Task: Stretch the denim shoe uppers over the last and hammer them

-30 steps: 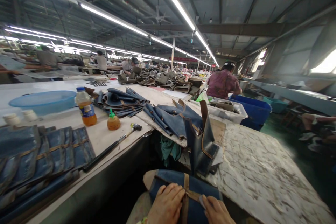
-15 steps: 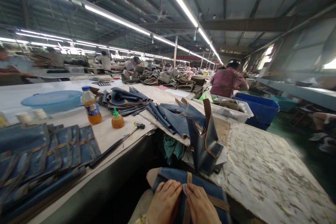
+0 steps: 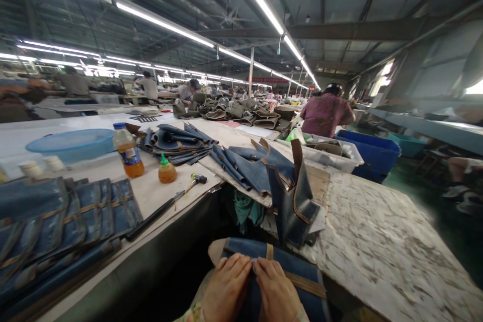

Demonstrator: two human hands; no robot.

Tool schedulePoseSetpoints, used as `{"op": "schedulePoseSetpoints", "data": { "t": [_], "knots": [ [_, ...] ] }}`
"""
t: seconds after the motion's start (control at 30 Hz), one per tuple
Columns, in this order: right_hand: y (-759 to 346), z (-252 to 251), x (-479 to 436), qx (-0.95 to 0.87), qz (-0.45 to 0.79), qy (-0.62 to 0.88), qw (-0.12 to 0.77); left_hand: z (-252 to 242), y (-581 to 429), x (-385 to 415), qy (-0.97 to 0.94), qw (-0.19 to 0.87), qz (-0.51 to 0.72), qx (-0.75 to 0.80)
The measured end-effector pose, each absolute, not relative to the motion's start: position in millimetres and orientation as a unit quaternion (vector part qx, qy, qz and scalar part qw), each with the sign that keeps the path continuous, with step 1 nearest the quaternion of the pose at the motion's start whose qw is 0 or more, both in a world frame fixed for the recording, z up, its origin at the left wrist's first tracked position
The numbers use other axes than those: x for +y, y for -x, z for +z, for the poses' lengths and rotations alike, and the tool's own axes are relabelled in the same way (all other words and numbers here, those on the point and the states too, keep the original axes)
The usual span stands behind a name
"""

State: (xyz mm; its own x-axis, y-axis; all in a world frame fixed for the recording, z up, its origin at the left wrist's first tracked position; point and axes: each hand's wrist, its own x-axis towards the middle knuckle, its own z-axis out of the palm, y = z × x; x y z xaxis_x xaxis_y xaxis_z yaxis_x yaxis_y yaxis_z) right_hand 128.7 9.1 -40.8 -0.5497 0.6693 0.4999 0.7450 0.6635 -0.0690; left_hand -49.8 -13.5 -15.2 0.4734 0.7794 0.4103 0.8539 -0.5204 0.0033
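Observation:
A blue leather piece (image 3: 302, 264) crossed by brown strips lies across my lap, below the table edge. On its middle, my left hand (image 3: 230, 282) bends its fingers down and presses them together against the leather. Close beside it, my right hand (image 3: 277, 287) does the same, with the fingertips of both hands nearly meeting. What sits right under the fingertips is mostly hidden. Just beyond the hands, a folded blue leather piece with brown edging (image 3: 292, 206) stands upright on the table corner.
To the left lie overlapping blue leather pieces (image 3: 86, 216), a hammer (image 3: 196, 179), a small glue bottle (image 3: 166, 170) and a larger bottle (image 3: 129, 153). A blue basin (image 3: 71, 143) is behind. A marbled tabletop (image 3: 381, 241) spans the right. A co-worker (image 3: 327, 110) sits beyond the bins.
Both hands have shifted a little left and up across the leather, still close together. The brown strip between them is now more covered. The view has tilted slightly.

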Motion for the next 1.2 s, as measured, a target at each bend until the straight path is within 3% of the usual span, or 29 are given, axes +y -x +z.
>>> {"op": "schedulePoseSetpoints", "data": {
  "t": [0.4,0.8,1.2],
  "knots": [
    [-121.5,-27.6,6.6,-0.866,-0.01,0.433,0.25,-3.2,49.0,-2.0,0.84,0.066,-0.181,-0.507],
    [-121.3,-28.4,6.8,-0.867,0.004,0.415,0.276,-2.5,83.9,-5.8,0.816,0.16,-0.195,-0.521],
    [-103.0,-6.9,6.4,-0.86,0.08,0.445,0.237,-2.3,75.3,-7.3,0.862,0.048,-0.203,-0.462]
  ]
}}
